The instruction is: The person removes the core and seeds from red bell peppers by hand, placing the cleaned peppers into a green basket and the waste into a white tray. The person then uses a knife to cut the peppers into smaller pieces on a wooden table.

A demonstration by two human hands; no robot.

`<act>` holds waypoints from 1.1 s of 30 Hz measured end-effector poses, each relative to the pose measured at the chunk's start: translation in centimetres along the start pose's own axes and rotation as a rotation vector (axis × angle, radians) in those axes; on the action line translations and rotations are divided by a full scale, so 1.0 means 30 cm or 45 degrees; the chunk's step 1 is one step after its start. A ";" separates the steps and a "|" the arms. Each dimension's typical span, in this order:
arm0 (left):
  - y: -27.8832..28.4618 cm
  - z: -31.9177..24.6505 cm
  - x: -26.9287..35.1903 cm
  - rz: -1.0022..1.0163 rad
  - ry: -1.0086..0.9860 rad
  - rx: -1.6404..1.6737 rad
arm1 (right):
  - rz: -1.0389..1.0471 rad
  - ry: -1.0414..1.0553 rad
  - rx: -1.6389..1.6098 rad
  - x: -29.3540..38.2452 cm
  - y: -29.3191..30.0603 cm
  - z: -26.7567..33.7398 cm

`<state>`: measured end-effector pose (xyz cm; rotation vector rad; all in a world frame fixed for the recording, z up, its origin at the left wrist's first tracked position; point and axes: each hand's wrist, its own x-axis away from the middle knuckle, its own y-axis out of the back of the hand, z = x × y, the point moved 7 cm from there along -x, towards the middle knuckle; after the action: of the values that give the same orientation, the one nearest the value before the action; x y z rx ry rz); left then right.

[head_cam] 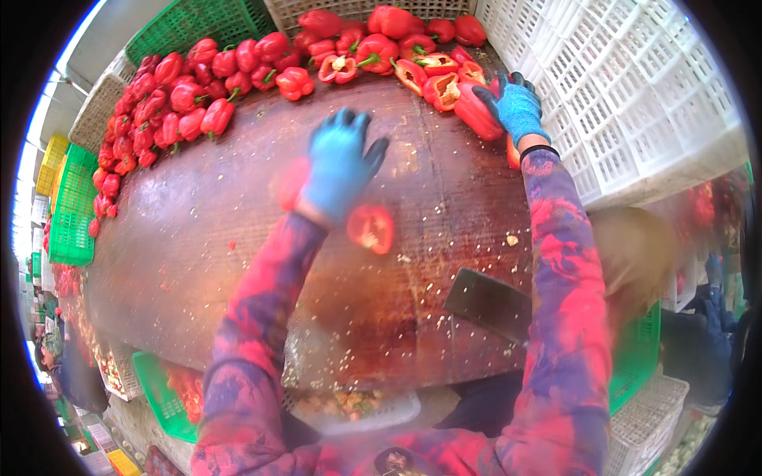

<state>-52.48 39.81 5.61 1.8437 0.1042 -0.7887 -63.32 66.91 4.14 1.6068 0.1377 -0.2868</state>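
Note:
My left hand (343, 157), in a blue glove with dark fingertips, is spread above the wooden tabletop, blurred. A blurred red pepper piece (292, 183) shows at its left edge, and a halved red bell pepper (371, 228) lies cut side up below it. My right hand (515, 107), gloved alike, is at the cut peppers on the right; its thumb touches a red pepper piece (478, 113), and whether it grips anything is unclear. Several pepper halves (442, 91) lie beside it. A cleaver's dark blade (488, 303) rests on the table, its handle hidden under my right forearm.
Whole red bell peppers (187, 96) are heaped along the far and left edges. White plastic crates (619, 89) stand at the right, green crates (72, 205) at the left. A white tray of scraps (381, 413) sits below the near edge. Other people (77, 369) are at the far left and right.

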 end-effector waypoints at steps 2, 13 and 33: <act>-0.182 -0.036 -0.209 0.027 -0.118 0.063 | -0.034 0.095 -0.007 -0.043 -0.033 -0.004; -0.930 -0.093 -0.734 0.831 0.062 0.253 | -0.176 0.224 -0.310 -0.129 -0.171 -0.014; -0.158 0.118 0.104 0.592 0.169 -0.134 | 0.187 0.219 -0.367 0.615 0.112 0.469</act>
<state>-53.73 37.85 -0.67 1.7259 -0.1900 -0.3305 -46.14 51.13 1.97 1.3453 0.1835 -0.0126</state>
